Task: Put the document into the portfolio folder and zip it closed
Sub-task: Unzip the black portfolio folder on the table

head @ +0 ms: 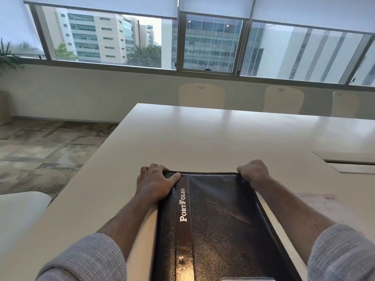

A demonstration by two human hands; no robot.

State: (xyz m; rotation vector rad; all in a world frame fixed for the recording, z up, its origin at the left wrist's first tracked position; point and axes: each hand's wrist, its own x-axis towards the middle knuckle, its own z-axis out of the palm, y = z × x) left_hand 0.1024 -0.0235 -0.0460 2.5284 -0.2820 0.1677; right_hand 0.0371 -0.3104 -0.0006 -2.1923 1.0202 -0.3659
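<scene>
The portfolio folder [215,226] lies closed on the table [203,138]; the left hand [155,183] grips its far-left corner, steadying it; the right hand [253,173] curls round the far-right corner, probably at the zip; the document [318,205] waits just right, still outside.

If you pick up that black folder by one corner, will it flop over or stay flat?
The portfolio folder would probably stay mostly flat: it lies as a thick, straight-edged slab on the table. Its grainy, leather-like cover looks easy to grip, so it likely won't slip. Left hand and right hand grip its far corners.
</scene>
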